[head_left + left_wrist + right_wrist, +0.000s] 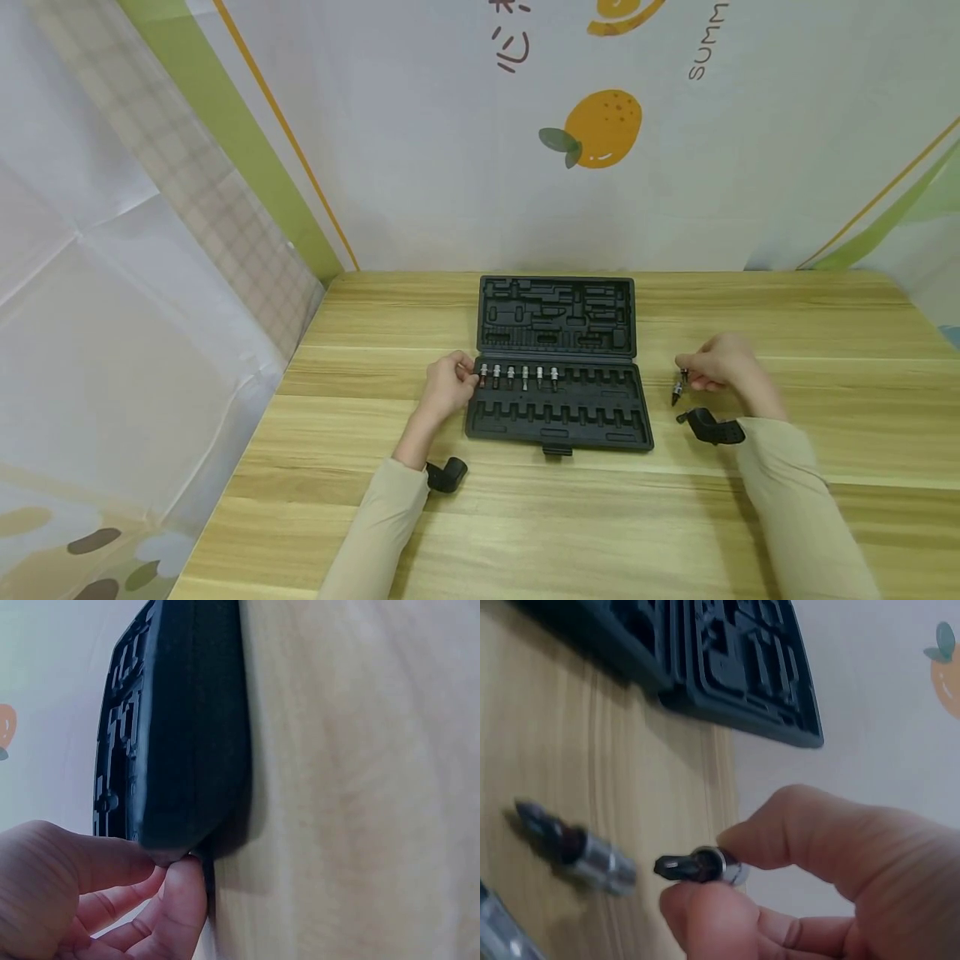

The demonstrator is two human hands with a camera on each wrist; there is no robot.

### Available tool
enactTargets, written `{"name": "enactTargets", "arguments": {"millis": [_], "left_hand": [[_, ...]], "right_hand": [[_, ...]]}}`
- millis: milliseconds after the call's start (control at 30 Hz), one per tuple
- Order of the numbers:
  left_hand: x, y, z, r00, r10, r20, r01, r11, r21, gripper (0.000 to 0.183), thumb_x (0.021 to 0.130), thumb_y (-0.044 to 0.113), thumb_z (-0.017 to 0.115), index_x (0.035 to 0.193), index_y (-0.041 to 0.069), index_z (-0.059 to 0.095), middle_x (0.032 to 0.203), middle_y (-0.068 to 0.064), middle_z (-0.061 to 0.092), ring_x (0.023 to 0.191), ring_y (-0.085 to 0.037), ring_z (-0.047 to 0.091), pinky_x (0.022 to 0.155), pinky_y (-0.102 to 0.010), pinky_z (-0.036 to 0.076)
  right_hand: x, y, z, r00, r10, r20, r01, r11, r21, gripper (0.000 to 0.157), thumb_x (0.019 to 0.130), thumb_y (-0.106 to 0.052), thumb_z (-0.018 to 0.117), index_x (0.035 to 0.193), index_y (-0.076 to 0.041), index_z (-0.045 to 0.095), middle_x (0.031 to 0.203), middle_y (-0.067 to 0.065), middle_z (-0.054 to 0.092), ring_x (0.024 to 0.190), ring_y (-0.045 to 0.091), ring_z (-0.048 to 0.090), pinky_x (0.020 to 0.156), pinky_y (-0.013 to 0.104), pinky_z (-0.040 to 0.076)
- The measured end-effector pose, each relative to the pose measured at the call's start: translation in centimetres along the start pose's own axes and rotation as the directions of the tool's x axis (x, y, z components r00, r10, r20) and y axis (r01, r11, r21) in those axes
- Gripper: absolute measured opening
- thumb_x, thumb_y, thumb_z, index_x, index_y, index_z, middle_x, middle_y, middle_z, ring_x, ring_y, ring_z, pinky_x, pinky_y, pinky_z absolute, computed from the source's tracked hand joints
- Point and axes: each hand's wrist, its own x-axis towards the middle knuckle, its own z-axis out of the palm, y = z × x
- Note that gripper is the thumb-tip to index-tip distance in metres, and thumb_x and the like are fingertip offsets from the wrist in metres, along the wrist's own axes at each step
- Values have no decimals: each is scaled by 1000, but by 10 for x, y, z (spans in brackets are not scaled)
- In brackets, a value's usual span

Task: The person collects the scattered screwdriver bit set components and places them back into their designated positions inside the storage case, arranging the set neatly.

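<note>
A black socket-bit case (517,402) lies unfolded, its lid (557,287) flat toward the wall. My left hand (447,385) pinches the case's left edge between thumb and fingers, close to the hinge. Several silver bit sockets (525,372) stand in a row along the left of the upper slots. To the right of the case, my right hand (722,365) pinches a bit socket (694,867) by its silver base, the dark cross-shaped tip pointing out. A second bit socket (604,864) lies on the table beneath it.
Another metal piece (506,930) is partly in view at the lower left of the right wrist view. The wooden table (525,525) meets a printed cloth backdrop (450,167) behind the case. Black wrist mounts (714,427) jut from both sleeves.
</note>
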Motion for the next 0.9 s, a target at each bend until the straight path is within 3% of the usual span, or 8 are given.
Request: {"name": "enactTargets", "arguments": {"millis": [167, 400, 900], "left_hand": [[0, 1, 0, 1000, -5, 2, 5, 1000, 2, 5, 85, -6, 60, 90, -5, 59, 67, -11, 59, 48, -13, 51, 43, -24, 45], [-1, 1, 0, 1000, -2, 2, 2, 1000, 0, 6, 85, -6, 60, 90, -6, 59, 67, -11, 59, 48, -13, 51, 43, -24, 45], [1, -1, 1, 1000, 3, 0, -3, 1000, -6, 5, 84, -6, 61, 88, -5, 58, 65, -10, 59, 44, -9, 50, 41, -23, 45]], "right_hand": [[-1, -7, 9, 1000, -11, -16, 11, 999, 37, 29, 87, -16, 58, 88, 14, 62, 52, 0, 60, 47, 11, 60, 47, 25, 50], [-2, -19, 21, 999, -47, -15, 47, 999, -11, 28, 88, -17, 58, 81, 10, 64, 51, -1, 59, 46, 10, 57, 45, 24, 46], [-4, -49, 45, 993, -115, -38, 112, 991, -69, 26, 88, -14, 61, 74, 7, 66, 50, 1, 59, 46, 13, 59, 48, 29, 51]]}}
